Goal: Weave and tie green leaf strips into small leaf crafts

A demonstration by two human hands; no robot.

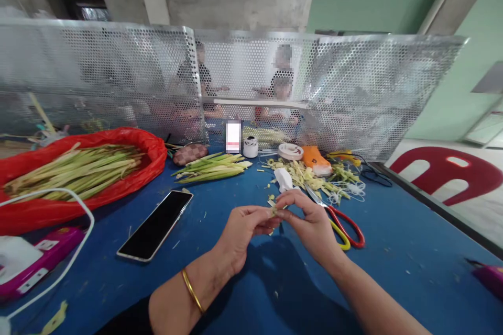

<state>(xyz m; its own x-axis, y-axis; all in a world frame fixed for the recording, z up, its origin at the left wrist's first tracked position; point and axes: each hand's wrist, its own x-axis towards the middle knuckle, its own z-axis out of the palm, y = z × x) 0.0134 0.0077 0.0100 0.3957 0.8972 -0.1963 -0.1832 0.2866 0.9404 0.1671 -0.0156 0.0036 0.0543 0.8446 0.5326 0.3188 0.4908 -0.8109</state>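
Note:
Both of my hands meet over the blue table [220,303], close together in front of me. Between my left hand [241,230] and my right hand [314,222], a small pale green leaf strip [274,211] is pinched at the fingertips. Its exact shape is mostly covered by my fingers. A gold bangle circles my left wrist. Beside my right hand lie scissors [357,233] with red and yellow handle loops, partly hidden by the hand. A white crumpled tissue [283,180] and a heap of pale leaf scraps [302,172] are just beyond.
A red plastic bag [159,149] of long leaf strips stands left, near a black-screened phone [159,225] and purple power strip [47,256]. Farther back are a leaf bundle [214,169], tape roll [291,152] and orange packet [312,157]. People sit behind the perforated metal screen [346,89].

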